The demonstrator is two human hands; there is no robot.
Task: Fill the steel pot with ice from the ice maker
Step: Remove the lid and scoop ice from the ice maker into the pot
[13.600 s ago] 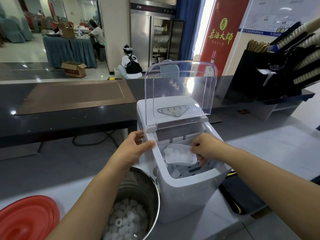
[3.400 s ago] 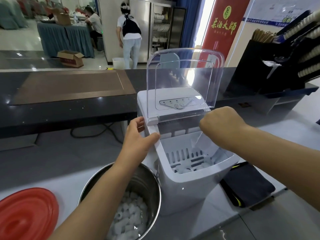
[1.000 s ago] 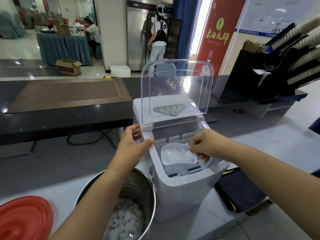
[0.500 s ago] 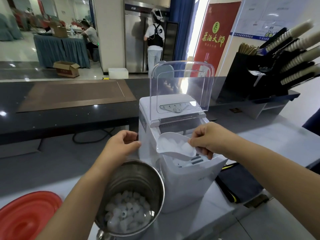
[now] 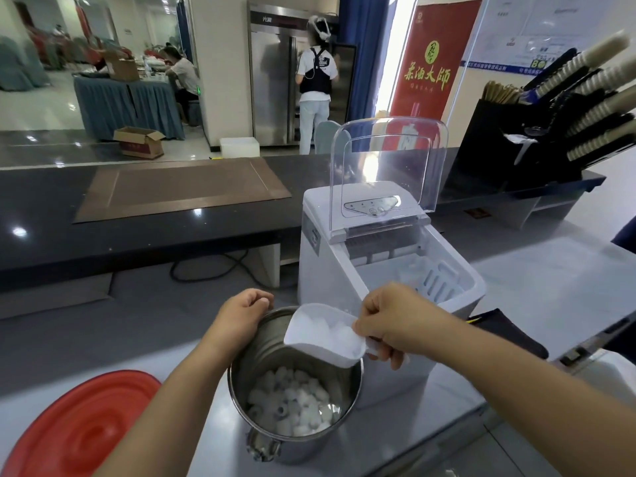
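Observation:
The steel pot (image 5: 261, 359) stands in front of me with a layer of ice cubes (image 5: 292, 401) at its bottom. My left hand (image 5: 241, 318) grips the pot's far left rim. My right hand (image 5: 389, 321) pinches the handle of a white plastic scoop (image 5: 320, 333) full of ice, held level over the pot's right rim. Behind it stands the white ice maker (image 5: 344, 270) with its clear lid (image 5: 389, 166) raised and its basket exposed.
A red lid (image 5: 79, 428) lies at the lower left on the white counter (image 5: 550, 287). A black pouch (image 5: 509, 335) lies right of the ice maker. A black cup rack (image 5: 550, 132) stands at the back right. A dark bar top (image 5: 137, 215) runs behind.
My right hand carried the loaded scoop out of the ice maker's basket, left and down over the pot. My left hand moved from the ice maker's edge to the pot's rim.

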